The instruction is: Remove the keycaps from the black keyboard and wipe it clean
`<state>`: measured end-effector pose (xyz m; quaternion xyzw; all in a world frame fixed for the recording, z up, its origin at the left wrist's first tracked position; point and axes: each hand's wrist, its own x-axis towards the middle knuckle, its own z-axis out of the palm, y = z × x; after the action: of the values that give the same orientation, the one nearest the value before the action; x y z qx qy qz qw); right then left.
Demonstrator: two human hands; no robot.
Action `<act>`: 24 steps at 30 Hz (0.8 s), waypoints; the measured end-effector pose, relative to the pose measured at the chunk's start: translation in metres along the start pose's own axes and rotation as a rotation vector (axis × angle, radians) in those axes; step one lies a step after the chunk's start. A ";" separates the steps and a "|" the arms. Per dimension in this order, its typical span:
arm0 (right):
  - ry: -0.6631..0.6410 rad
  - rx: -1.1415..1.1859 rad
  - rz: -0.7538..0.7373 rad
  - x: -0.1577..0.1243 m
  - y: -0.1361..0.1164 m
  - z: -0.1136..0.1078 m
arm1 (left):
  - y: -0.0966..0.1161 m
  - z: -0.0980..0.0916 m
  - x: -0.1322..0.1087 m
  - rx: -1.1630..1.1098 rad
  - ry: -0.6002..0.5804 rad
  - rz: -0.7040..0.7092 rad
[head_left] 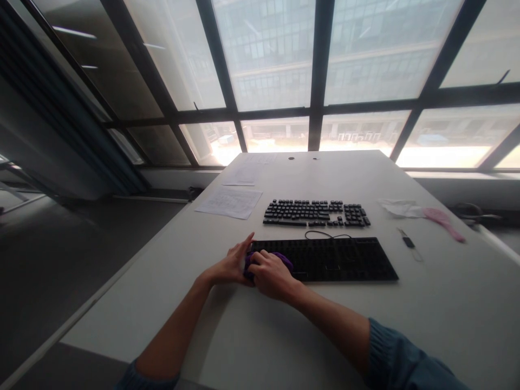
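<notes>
Blue fabric sleeve (406,355) nearest; right hand (270,275) grips purple cloth (285,261). Spread left hand (231,265) borders the rectangular black keyboard (345,260), extending rightward.

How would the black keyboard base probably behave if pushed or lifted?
The keyboard base looks straight-edged and slab-like, so it is probably stiff. Lying broad and flat on the white table, it would likely slide rather than roll. The thin cord curving by its far edge looks flexible and, if attached, may trail along.
</notes>
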<state>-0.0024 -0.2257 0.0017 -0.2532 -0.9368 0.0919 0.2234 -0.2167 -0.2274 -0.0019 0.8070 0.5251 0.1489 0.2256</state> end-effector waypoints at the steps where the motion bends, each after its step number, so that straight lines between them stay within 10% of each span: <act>1: 0.003 -0.004 0.021 0.000 0.000 -0.001 | 0.001 0.000 0.000 -0.003 0.000 0.000; 24: 0.121 -0.003 0.290 -0.002 0.004 -0.004 | -0.005 -0.001 0.000 0.012 -0.009 0.018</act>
<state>0.0030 -0.2234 0.0034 -0.3910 -0.8754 0.1064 0.2636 -0.2203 -0.2253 -0.0039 0.8136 0.5178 0.1444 0.2218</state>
